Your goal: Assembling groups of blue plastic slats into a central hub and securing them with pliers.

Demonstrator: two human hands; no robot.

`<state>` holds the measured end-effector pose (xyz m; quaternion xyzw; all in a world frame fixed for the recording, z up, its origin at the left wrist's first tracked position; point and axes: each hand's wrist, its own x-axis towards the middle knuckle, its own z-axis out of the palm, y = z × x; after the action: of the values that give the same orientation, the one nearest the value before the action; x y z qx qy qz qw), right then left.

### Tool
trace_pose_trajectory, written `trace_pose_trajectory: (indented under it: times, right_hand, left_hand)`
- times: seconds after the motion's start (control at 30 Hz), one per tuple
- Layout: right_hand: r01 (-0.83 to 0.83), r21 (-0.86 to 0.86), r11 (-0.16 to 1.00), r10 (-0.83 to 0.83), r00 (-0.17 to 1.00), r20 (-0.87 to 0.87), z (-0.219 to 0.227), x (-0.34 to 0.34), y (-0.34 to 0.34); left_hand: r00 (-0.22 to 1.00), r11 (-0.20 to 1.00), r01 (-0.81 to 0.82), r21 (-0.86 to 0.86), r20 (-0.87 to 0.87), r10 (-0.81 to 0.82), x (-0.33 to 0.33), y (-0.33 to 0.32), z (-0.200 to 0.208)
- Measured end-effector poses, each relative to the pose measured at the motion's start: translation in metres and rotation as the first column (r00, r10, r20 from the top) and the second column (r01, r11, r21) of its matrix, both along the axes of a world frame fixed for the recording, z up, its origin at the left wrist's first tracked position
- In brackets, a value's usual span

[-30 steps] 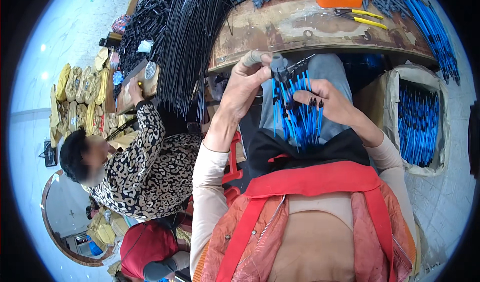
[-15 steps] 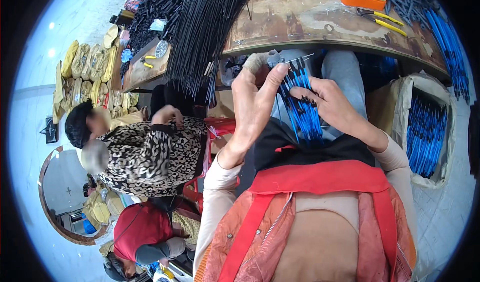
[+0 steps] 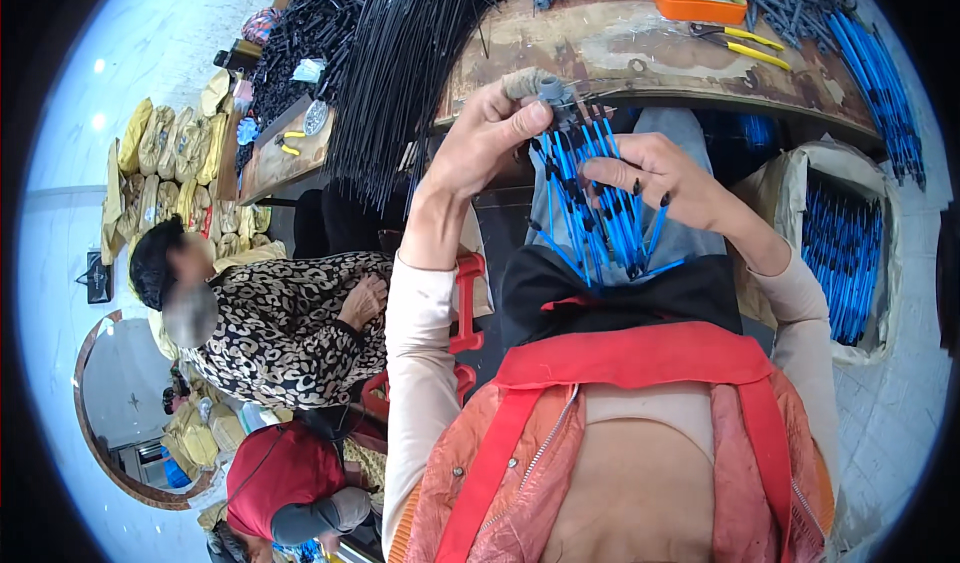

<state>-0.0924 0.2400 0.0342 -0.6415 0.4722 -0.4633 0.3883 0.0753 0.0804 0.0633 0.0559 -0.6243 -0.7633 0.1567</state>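
Blue tubes (image 3: 612,231) fanned wider than before, between hands (image 3: 672,175).

Hands (image 3: 488,135) (image 3: 672,179) close together, left higher; thumbs (image 3: 531,120) inward, forearms (image 3: 432,238) converging.

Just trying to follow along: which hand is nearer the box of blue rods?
Right. The right hand is left of the box; the left hand is farther left, beyond the right one.

Wide fisheye on wearer's head, facing down, upright; left hand (image 3: 485,133) close at 12 o'clock, right hand (image 3: 668,178) close at 2; bench (image 3: 620,48) beyond at 1, co-worker (image 3: 285,338) at 8, wearer's torso (image 3: 625,453) nearest at 5
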Motion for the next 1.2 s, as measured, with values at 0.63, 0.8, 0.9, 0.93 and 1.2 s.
trace_pose_trajectory:
  times: [0.63, 0.8, 0.9, 0.93, 1.2]
  right_hand:
    - [0.052, 0.182, 0.982, -0.074, 0.991, 0.116, -0.011, 0.01, 0.0]
    - [0.088, 0.061, 0.994, -0.083, 0.993, -0.088, 0.0, 0.007, -0.004]
    - [0.08, 0.129, 0.988, -0.078, 0.997, -0.02, 0.006, 0.01, -0.003]
    - [0.083, 0.138, 0.987, -0.082, 0.996, -0.017, -0.004, 0.012, 0.002]
    - [0.088, 0.322, 0.943, -0.132, 0.984, 0.117, -0.025, 0.032, 0.012]
  left_hand:
    - [0.909, 0.891, -0.372, -0.26, 0.095, 0.407, -0.005, 0.046, -0.013]
    - [0.997, 0.995, -0.073, -0.063, -0.002, 0.073, 0.003, 0.024, 0.008]
    - [0.994, 0.993, 0.09, 0.072, -0.065, -0.085, 0.008, 0.012, 0.008]
    - [0.996, 0.992, 0.086, 0.094, -0.033, -0.084, 0.005, 0.014, -0.003]
    - [0.966, 0.984, -0.15, -0.091, 0.2, 0.166, 0.022, 0.044, -0.009]
